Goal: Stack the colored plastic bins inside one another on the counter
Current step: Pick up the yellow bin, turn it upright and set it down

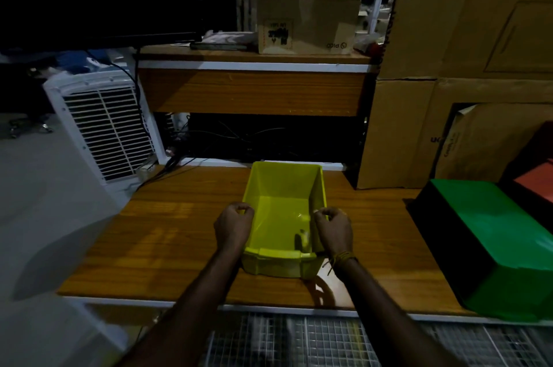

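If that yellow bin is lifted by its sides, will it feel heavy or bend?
Probably light: the yellow bin looks empty and thin-walled. Its plastic sides may flex slightly under the left hand and right hand. Glossy, so perhaps slippery.

1 head-worn wide-angle view, looking forward and down over the wooden counter [167, 235] from its near edge. close range: both forearms enter from the bottom of the frame. a cardboard box [308, 22] on the shelf marks the far field. edges show barrel distortion.
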Available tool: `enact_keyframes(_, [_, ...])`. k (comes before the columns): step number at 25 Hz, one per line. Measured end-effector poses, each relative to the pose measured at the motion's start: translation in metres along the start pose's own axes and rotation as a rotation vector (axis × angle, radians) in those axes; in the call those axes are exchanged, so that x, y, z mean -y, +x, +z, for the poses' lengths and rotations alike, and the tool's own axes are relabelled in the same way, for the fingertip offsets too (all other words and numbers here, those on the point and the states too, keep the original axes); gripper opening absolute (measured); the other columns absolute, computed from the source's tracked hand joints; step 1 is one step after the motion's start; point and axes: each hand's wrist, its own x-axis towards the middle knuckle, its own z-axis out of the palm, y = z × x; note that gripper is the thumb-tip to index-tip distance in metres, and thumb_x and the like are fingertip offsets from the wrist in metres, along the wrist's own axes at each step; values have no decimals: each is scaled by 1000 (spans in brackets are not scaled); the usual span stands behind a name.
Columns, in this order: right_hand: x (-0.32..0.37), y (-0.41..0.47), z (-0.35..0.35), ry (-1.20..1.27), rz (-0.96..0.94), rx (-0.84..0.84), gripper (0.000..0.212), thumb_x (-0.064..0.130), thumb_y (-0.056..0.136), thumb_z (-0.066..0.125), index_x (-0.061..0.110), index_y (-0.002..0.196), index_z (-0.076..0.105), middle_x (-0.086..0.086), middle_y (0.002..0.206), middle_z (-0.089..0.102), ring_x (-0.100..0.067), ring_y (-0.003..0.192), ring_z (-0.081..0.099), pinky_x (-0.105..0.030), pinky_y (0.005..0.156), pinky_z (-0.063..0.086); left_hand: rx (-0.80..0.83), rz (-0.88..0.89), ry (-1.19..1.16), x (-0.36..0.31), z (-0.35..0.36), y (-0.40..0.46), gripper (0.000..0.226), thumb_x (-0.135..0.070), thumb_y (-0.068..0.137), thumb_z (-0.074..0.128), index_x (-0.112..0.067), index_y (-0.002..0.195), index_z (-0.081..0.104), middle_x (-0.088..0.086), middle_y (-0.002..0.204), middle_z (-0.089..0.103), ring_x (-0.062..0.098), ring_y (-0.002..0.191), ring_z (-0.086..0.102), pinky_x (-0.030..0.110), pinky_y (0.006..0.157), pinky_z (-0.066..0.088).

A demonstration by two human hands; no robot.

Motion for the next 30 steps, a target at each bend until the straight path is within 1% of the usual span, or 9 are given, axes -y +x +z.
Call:
enact_keyframes(3, [6, -13, 27, -24, -6, 8, 28, 29, 88, 64, 10, 106, 72, -24, 96, 70, -32, 90, 63, -32, 71, 43, -20, -23, 81, 19, -10, 8, 12, -36, 87, 61, -33, 95, 70, 8, 111, 70, 36, 104, 59, 36, 76, 48])
enact_keyframes(7, [21, -38, 79, -59, -25, 24, 28, 35, 87, 62, 21, 109, 71, -19, 120, 61, -38, 119, 51, -43, 95, 46, -112, 11, 132, 44, -38, 22, 15, -36, 89, 57, -33, 96, 70, 11, 108, 68, 38, 108, 51, 35, 74, 36])
enact_keyframes(10, [33, -50, 127, -47, -45, 53, 49, 58, 77, 48, 28, 109, 70, -15, 115, 67, -37, 110, 59, -48, 94, 50, -224, 98, 107, 66, -72, 36, 18, -32, 92, 56, -23, 98, 71, 14, 100, 70, 38, 101, 53, 38, 77, 39])
enact_keyframes(12, [43, -56, 159, -44, -48, 78, 58, 64, 71, 39, 31, 109, 68, -14, 113, 67, -36, 103, 62, -48, 92, 51, -300, 114, 73, 81, -98, 47, 22, -30, 95, 55, -15, 103, 70, 15, 96, 70, 37, 97, 55, 39, 79, 41])
enact_keyframes(17, [76, -73, 218, -72, -45, 177, 34, 46, 82, 51, 30, 107, 69, -16, 109, 64, -38, 101, 63, -48, 86, 55, -400, 38, -16, 116, -153, 81, 32, -35, 97, 49, -12, 96, 71, 19, 94, 69, 40, 93, 59, 39, 73, 41])
enact_keyframes(21, [98, -79, 245, -88, -137, 266, 27, 32, 89, 57, 23, 111, 69, -18, 119, 58, -38, 104, 62, -45, 87, 55, -415, -30, -74, 136, -187, 106, 36, -36, 100, 47, -10, 94, 72, 22, 97, 69, 40, 94, 61, 36, 72, 39])
enact_keyframes(24, [111, -75, 262, -103, -187, 300, 26, 26, 90, 58, 17, 111, 70, -18, 116, 62, -31, 84, 67, -40, 76, 58, -396, -46, -55, 148, -206, 124, 38, -39, 100, 46, -13, 99, 74, 20, 105, 71, 40, 102, 61, 38, 83, 44])
enact_keyframes(26, [114, -74, 270, -121, -218, 320, 25, 22, 90, 58, 14, 111, 71, -19, 106, 70, -22, 68, 62, -36, 67, 55, -382, -32, -53, 155, -215, 134, 38, -39, 100, 46, -13, 99, 74, 19, 104, 71, 39, 101, 62, 38, 84, 45])
enact_keyframes(30, [117, -76, 279, -110, -216, 343, 23, 15, 93, 58, 9, 111, 70, -17, 105, 70, -22, 64, 65, -29, 59, 53, -352, 2, -34, 162, -226, 145, 38, -38, 100, 47, -12, 95, 74, 19, 99, 71, 38, 96, 63, 37, 78, 43])
